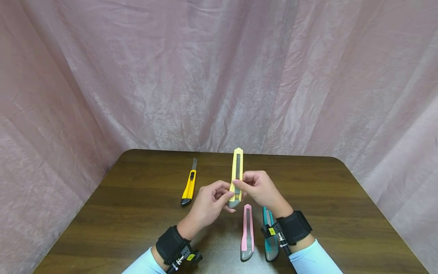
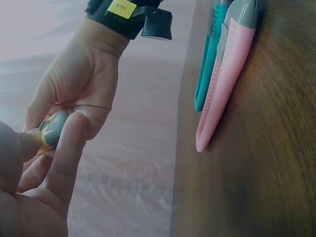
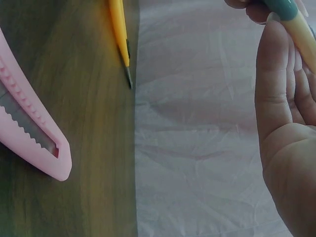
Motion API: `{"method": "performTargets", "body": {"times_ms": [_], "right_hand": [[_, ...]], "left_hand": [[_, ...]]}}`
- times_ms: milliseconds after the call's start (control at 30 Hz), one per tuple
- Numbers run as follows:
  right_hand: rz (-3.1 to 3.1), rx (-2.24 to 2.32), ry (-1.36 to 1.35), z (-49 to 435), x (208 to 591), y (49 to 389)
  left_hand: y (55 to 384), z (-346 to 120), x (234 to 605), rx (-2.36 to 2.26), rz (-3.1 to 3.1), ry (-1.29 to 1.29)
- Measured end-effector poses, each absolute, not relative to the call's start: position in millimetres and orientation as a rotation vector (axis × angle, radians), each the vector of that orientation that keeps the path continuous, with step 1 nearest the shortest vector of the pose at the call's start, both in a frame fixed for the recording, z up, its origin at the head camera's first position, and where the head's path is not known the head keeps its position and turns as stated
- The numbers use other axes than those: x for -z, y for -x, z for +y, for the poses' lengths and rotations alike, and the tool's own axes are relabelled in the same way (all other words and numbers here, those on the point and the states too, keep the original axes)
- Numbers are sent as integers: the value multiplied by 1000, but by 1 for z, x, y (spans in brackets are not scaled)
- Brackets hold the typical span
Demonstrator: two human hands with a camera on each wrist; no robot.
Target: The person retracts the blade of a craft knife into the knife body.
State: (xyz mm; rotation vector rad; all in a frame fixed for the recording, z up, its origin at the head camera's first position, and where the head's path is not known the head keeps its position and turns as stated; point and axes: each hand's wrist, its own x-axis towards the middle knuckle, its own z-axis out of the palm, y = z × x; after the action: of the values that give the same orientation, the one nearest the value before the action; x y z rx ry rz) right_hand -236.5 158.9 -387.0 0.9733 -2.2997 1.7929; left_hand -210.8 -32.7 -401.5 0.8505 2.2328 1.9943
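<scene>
A pale yellow box cutter [image 1: 237, 163] with a grey end stands raised over the table, slotted front toward me, no blade showing past its tip. My left hand [image 1: 208, 199] pinches its lower part by the grey end. Higher up, my right hand [image 1: 261, 188] grips it from the right side, thumb across the slot. The left wrist view shows the grey end [image 2: 55, 127] between the fingers of both hands. Below the hands, a pink box cutter [image 1: 247, 234] lies on the table. A teal box cutter [image 1: 270, 243] lies beside it, partly hidden under my right wrist.
Left of the hands lies a bright yellow box cutter [image 1: 189, 188], its blade [image 1: 194, 164] extended toward the far edge. The brown wooden table [image 1: 137, 190] ends at a pink curtain [image 1: 219, 76]. Both wrists carry black straps [image 1: 172, 245] with small cameras.
</scene>
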Motion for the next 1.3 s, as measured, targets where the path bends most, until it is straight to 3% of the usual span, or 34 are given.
{"method": "performTargets", "body": {"times_ms": [833, 1300], "right_hand": [[-2267, -1774, -1029, 157, 386, 237], [-2344, -1711, -859, 151, 378, 230]], "left_hand": [[212, -36, 400, -2024, 2209, -908], [220, -36, 409, -2036, 2235, -861]]}}
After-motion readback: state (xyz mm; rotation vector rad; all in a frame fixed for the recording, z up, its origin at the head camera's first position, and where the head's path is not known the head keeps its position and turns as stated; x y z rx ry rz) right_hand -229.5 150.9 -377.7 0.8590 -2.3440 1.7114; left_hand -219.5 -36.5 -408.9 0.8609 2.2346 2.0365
